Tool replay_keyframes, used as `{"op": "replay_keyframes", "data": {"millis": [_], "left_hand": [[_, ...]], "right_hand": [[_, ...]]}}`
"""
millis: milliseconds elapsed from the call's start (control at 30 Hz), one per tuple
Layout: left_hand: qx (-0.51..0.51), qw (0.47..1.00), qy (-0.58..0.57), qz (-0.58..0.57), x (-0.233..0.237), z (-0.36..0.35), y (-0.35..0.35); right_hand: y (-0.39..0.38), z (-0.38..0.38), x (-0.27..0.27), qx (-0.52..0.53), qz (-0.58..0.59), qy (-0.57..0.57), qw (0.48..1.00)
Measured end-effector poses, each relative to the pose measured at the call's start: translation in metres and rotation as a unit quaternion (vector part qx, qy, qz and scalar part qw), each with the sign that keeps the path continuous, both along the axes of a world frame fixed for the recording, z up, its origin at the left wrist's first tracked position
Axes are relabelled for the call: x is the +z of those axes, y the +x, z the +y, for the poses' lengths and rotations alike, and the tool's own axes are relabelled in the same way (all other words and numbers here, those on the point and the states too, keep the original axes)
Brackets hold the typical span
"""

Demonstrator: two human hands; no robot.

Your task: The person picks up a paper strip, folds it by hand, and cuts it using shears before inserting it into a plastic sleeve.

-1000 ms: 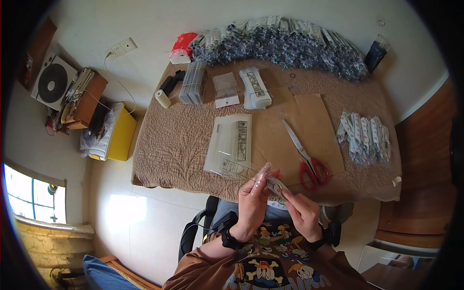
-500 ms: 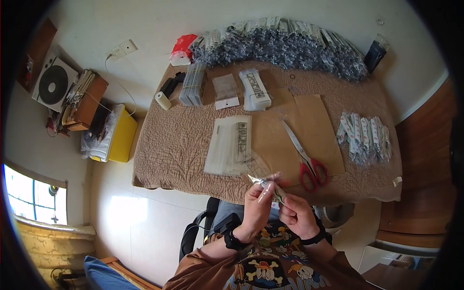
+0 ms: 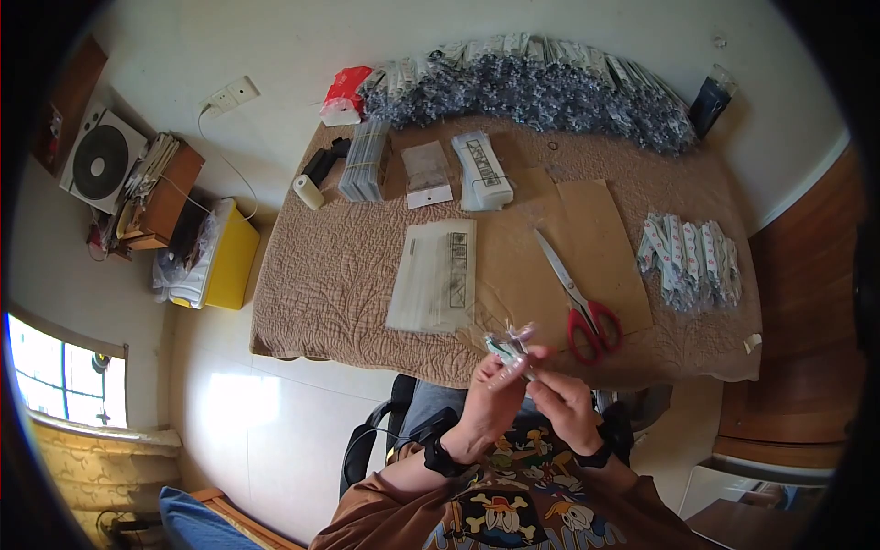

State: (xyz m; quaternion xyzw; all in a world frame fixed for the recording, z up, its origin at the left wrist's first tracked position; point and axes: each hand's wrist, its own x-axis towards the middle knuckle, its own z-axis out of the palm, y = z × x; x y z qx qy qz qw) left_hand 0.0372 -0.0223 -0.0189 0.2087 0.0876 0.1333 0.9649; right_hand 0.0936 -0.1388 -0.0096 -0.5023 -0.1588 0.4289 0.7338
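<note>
My left hand (image 3: 492, 394) pinches a small clear plastic packet (image 3: 502, 348) with a white and green strip inside, just off the table's front edge. Close beside it, my right hand (image 3: 566, 408) has its fingers closed at the packet's lower end; what lies under the fingertips is partly hidden. Beyond my hands lies a stack of clear printed bags (image 3: 426, 280). Red-handled scissors (image 3: 587, 316) rest on a flattened brown paper sheet (image 3: 600, 238), blades pointing away from me.
Filled packets are heaped along the table's back (image 3: 550, 92), and a smaller pile of packets (image 3: 692, 261) lies at the right. Behind the bag stack are a banded bundle of sleeves (image 3: 367, 165), a small bag (image 3: 428, 174), more printed bags (image 3: 481, 170) and a white roll (image 3: 309, 192).
The packet has shifted and turned between my fingers, its white and green end now standing up past the left hand. My right hand has moved slightly. The table items stay in place.
</note>
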Motion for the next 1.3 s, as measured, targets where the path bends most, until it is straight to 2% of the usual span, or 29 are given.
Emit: {"op": "replay_keyframes", "data": {"millis": [33, 100, 133, 167, 200, 267, 333, 367, 467, 500, 533, 567, 600, 667, 700, 767, 800, 833, 867, 900, 933, 967, 1000, 1067, 1233, 1300], "left_hand": [[0.0, 1.0, 0.001, 0.0, -0.003, 0.0, -0.001], [-0.089, 0.996, 0.004, 0.002, -0.01, -0.002, -0.002], [-0.133, 0.991, 0.005, 0.003, -0.012, -0.003, -0.003], [-0.133, 0.991, 0.004, 0.002, -0.005, -0.003, -0.001], [-0.084, 0.996, 0.008, 0.004, 0.006, -0.002, 0.0], [0.015, 1.0, 0.016, 0.014, 0.024, 0.002, 0.0], [0.032, 0.998, 0.035, 0.035, 0.016, 0.012, -0.003], [0.048, 0.996, 0.055, 0.051, 0.013, 0.018, -0.002], [0.068, 0.989, 0.116, 0.06, 0.005, 0.017, -0.001], [0.07, 0.984, 0.155, 0.052, 0.003, 0.01, 0.0], [0.071, 0.977, 0.194, 0.045, 0.0, 0.003, -0.001], [0.069, 0.978, 0.193, 0.045, -0.008, -0.005, -0.002], [0.023, 0.979, 0.194, 0.059, -0.02, -0.016, -0.006], [-0.067, 0.974, 0.197, 0.086, -0.03, -0.028, -0.011], [-0.066, 0.974, 0.198, 0.085, -0.028, -0.028, -0.01], [-0.006, 0.982, 0.167, 0.091, 0.005, -0.025, -0.002], [0.024, 0.984, 0.152, 0.092, 0.014, -0.023, 0.003], [0.025, 0.984, 0.152, 0.091, 0.016, -0.017, 0.005], [0.02, 0.991, 0.101, 0.087, 0.018, -0.011, 0.003], [0.014, 0.995, 0.048, 0.083, 0.019, -0.004, 0.0], [0.01, 0.997, -0.005, 0.077, 0.02, 0.0, -0.001], [0.011, 0.997, -0.006, 0.077, 0.02, 0.004, -0.001], [-0.017, 0.995, 0.013, 0.095, 0.019, 0.009, 0.0], [-0.073, 0.988, 0.056, 0.127, 0.017, 0.015, 0.002], [-0.104, 0.985, 0.032, 0.137, 0.017, 0.002, 0.003], [-0.089, 0.986, 0.062, 0.126, 0.017, 0.008, 0.004]], "right_hand": [[0.001, 0.0, 0.0, 0.004, 0.042, 0.016, 0.999], [0.003, 0.0, -0.002, 0.007, 0.084, 0.033, 0.996], [0.004, -0.001, -0.004, 0.022, 0.186, 0.077, 0.979], [0.007, -0.002, -0.005, 0.036, 0.286, 0.121, 0.95], [0.008, -0.003, -0.006, 0.049, 0.382, 0.163, 0.908], [0.01, -0.005, 0.001, 0.034, 0.349, 0.125, 0.928], [0.011, -0.006, 0.009, 0.011, 0.276, 0.049, 0.96], [0.011, -0.007, 0.009, 0.013, 0.275, 0.05, 0.96], [0.006, -0.014, 0.002, -0.077, 0.164, -0.025, 0.983], [0.004, -0.017, -0.001, -0.079, 0.165, -0.027, 0.983], [0.001, -0.019, -0.005, -0.085, 0.218, 0.014, 0.972], [-0.001, -0.021, -0.009, -0.091, 0.269, 0.056, 0.957], [-0.001, -0.022, -0.01, -0.094, 0.318, 0.098, 0.938], [0.0, -0.023, -0.01, -0.099, 0.299, 0.098, 0.944], [0.002, -0.022, -0.009, -0.102, 0.279, 0.098, 0.95], [0.003, -0.022, -0.006, -0.102, 0.26, 0.097, 0.955], [0.004, -0.023, -0.002, -0.133, 0.126, 0.038, 0.982], [0.003, -0.023, 0.002, -0.162, -0.009, -0.021, 0.987], [0.002, -0.024, 0.003, -0.189, -0.142, -0.082, 0.968], [0.003, -0.024, 0.003, -0.191, -0.139, -0.085, 0.968], [0.009, -0.023, 0.005, -0.195, -0.342, -0.09, 0.915], [0.016, -0.022, 0.006, -0.188, -0.531, -0.089, 0.821], [0.02, -0.021, 0.007, -0.173, -0.696, -0.083, 0.692], [0.018, -0.021, -0.001, -0.176, -0.705, -0.079, 0.683], [0.02, -0.019, -0.005, -0.185, -0.727, -0.074, 0.657], [0.026, -0.018, 0.002, -0.183, -0.731, -0.072, 0.654]]}}
